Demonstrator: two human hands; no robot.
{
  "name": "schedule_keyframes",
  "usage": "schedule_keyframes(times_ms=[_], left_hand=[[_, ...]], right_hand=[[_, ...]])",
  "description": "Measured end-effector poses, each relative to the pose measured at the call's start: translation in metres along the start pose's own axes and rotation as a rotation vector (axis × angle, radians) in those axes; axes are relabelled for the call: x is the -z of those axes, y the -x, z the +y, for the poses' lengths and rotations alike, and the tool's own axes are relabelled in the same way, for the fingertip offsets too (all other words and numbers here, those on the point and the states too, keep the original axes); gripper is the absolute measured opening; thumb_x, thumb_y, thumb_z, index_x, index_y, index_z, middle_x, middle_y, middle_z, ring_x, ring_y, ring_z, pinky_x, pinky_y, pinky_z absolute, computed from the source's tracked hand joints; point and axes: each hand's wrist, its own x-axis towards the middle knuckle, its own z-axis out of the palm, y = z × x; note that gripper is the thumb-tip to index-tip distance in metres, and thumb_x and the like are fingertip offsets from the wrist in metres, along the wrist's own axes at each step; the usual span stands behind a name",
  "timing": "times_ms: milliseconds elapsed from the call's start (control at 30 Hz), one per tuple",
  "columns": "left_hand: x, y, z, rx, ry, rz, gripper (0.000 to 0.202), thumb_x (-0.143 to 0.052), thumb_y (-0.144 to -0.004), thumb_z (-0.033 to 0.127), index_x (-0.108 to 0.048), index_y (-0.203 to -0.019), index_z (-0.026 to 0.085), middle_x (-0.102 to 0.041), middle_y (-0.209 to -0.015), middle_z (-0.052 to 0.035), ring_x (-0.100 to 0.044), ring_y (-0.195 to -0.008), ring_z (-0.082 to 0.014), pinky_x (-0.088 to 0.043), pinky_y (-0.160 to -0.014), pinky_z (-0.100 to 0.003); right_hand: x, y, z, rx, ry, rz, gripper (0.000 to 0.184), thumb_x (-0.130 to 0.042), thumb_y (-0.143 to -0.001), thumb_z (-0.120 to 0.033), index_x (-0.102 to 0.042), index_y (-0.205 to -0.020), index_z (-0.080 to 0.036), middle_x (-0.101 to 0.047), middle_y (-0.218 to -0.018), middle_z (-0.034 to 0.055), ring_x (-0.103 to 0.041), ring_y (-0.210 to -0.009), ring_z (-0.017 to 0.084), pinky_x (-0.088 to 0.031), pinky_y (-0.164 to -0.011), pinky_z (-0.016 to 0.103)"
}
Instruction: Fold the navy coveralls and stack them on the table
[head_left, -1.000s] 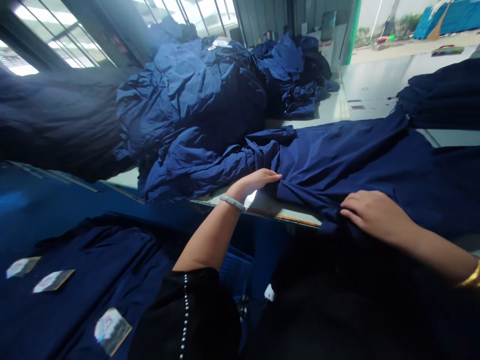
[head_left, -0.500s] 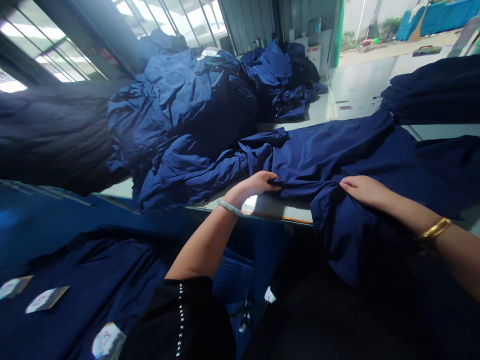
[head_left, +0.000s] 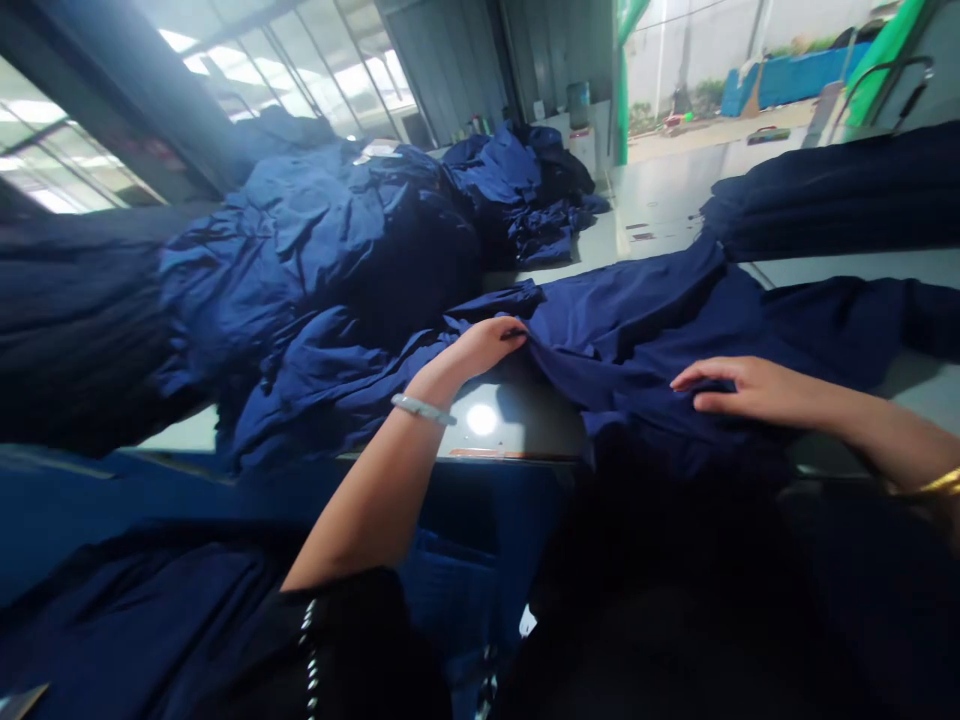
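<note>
A long navy garment lies spread across the pale work table, creased and partly hanging over the near edge. My left hand, with a pale bracelet on the wrist, pinches the garment's edge and lifts it slightly off the table. My right hand lies on the cloth further right, its fingers extended and slightly apart. A gold bangle shows on that arm. The garment's lower part falls into dark shadow below the table edge, where its shape is hidden.
Large heaps of navy cloth rise beyond my left hand, with another heap behind them. A dark folded stack lies at the right. More navy cloth lies at lower left on a blue surface.
The view has tilted and swung. My left hand has gathered the garment's edge up off the table, and my right hand has moved onto the cloth with its fingers straighter.
</note>
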Motion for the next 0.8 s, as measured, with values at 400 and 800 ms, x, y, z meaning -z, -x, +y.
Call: schedule_keyframes(times_ms=[400, 800], left_hand=[[-0.108, 0.079, 0.056, -0.232, -0.275, -0.428, 0.136, -0.090, -0.074, 0.028, -0.010, -0.184, 0.031, -0.031, -0.185, -0.0195, -0.033, -0.170, -0.0415, -0.027, -0.139, -0.065], [-0.226, 0.117, 0.103, -0.073, 0.367, -0.066, 0.054, -0.072, -0.085, 0.032, -0.077, -0.139, 0.031, -0.073, -0.154, -0.0079, -0.061, -0.152, -0.0380, -0.038, -0.136, -0.061]], right_hand=[[-0.107, 0.073, 0.003, 0.218, -0.054, 0.376, 0.045, -0.054, -0.086, -0.006, -0.082, -0.113, -0.029, -0.086, -0.116, 0.0072, -0.079, -0.126, 0.029, -0.044, -0.128, 0.067], [-0.094, 0.099, -0.026, 0.391, -0.266, 0.751, 0.057, -0.045, -0.114, -0.068, -0.072, -0.147, -0.030, -0.076, -0.142, 0.0150, -0.072, -0.135, 0.030, -0.055, -0.120, 0.054]])
